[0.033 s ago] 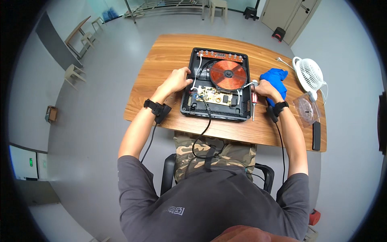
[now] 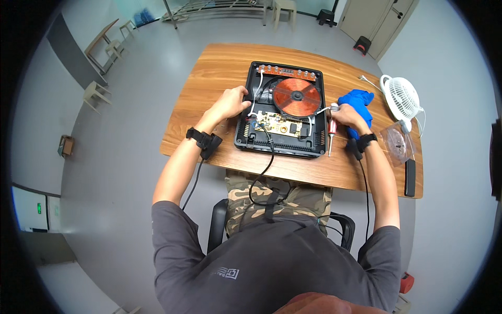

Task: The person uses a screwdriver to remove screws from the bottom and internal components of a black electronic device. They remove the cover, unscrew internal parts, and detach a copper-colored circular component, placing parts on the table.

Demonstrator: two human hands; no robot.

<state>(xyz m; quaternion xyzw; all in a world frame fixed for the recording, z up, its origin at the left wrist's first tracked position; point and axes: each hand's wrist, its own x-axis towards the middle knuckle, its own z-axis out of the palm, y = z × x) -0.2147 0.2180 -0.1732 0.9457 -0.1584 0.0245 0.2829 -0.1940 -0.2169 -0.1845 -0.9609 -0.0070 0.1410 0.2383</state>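
Left fingers (image 2: 243, 91) spread at casing (image 2: 300, 152) edge, tabletop (image 2: 191, 102) stretching leftward — right fingers (image 2: 341, 112), grip unclear.

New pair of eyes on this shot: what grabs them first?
Probably the round copper coil, bright against the open black casing on the wooden table, toward the casing's upper right. Next, the vivid blue cloth, crumpled just right of the casing. Then the white fan near the table's right edge, beyond the cloth.
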